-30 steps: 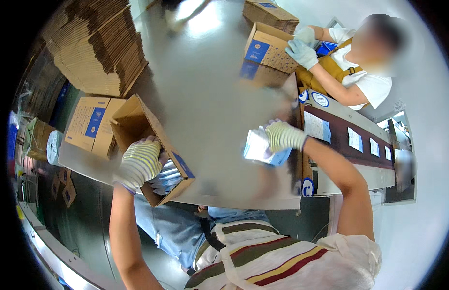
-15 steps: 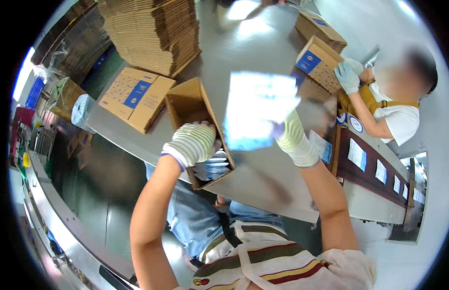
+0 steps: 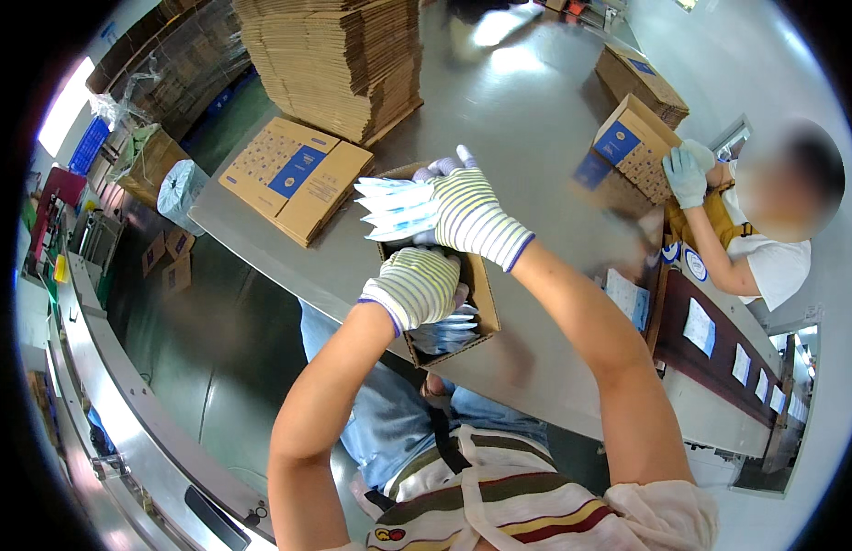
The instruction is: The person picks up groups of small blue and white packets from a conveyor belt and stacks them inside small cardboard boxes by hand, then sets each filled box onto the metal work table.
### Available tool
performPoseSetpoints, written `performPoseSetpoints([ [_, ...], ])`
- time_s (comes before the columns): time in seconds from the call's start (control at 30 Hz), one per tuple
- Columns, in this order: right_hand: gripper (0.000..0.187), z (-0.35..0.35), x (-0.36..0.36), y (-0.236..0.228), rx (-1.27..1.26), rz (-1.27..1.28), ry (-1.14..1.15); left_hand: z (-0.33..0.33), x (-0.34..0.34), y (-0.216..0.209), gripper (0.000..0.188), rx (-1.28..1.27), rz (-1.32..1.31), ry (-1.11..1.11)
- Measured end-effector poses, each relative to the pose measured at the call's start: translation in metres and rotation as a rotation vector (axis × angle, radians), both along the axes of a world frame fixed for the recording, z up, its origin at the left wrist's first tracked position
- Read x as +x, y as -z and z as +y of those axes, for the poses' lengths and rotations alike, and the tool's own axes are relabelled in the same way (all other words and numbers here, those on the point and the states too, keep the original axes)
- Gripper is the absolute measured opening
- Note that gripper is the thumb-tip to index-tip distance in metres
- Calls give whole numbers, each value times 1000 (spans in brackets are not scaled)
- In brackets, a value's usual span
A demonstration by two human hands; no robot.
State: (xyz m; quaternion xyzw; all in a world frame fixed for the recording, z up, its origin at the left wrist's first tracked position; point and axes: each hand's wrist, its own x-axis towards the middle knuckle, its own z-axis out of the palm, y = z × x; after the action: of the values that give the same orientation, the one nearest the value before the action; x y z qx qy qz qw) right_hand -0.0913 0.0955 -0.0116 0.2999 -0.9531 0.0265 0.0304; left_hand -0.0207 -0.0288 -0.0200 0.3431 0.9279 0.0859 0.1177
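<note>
Jutting leftward from the right hand [image 3: 474,209]: packets [image 3: 395,208].

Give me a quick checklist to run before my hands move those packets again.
1. Right gloved hand gripping the fanned blue-and-white packets: ok.
2. Open cardboard carton under that bunch: ok.
3. Packets in the near end visible: ok.
4. Left gloved hand clear of the carton's opening: not ok, it is over it.
5. Free room at the carton's far end: cannot tell, hidden.
6. Exact packet count in the bunch: cannot tell, they overlap.
</note>
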Motion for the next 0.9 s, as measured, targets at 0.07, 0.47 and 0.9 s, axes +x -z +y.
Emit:
performPoseSetpoints([
  [0.07,83,9,-2,5,-82,-16,57,5,-1,-2,39,8,7,26],
  [0.47,35,18,198,13,-294,249,-445,20,6,-7,38,-124,-4,146],
  [0.9,63,81,-90,2,-19,687,234,-113,-87,54,46,82,480,-534],
])
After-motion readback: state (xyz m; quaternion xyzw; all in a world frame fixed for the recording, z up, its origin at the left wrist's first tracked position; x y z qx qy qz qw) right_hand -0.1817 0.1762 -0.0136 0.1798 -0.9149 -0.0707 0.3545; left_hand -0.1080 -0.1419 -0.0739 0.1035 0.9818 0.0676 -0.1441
